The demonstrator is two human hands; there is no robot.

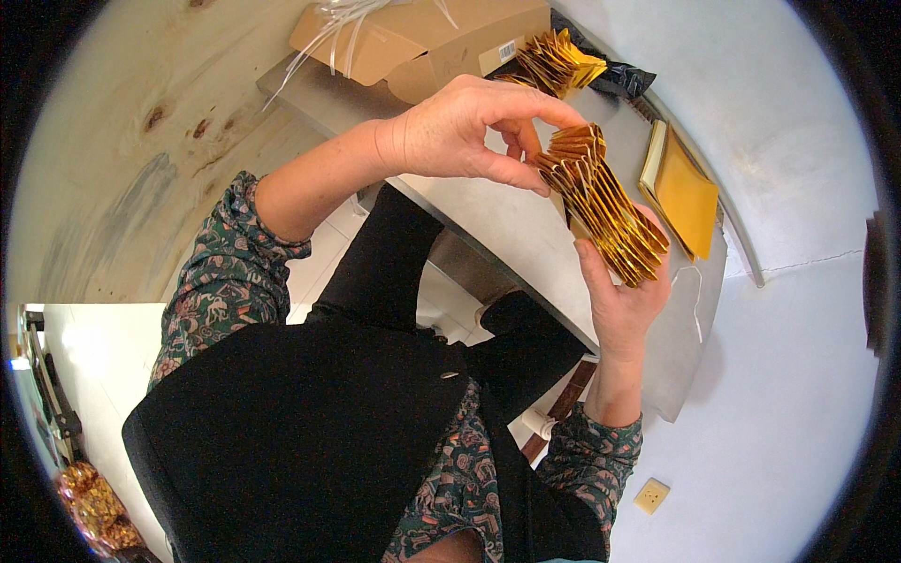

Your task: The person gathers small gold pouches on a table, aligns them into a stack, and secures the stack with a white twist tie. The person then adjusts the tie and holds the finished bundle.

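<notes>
Right, both hands are on one fanned stack of gold folded sheets point(601, 202), held up over the grey table point(507, 225). Right hand point(621, 300) cradles the stack from below, palm up, fingers closed round its lower end, so it acts as the support. Left hand point(469, 127) arches over, wrist bent, thumb and fingertips pinching the top folds. More gold pieces point(556, 61) lie by the cardboard box point(422, 42); flat yellow sheets point(683, 192) sit just beside the stack.
</notes>
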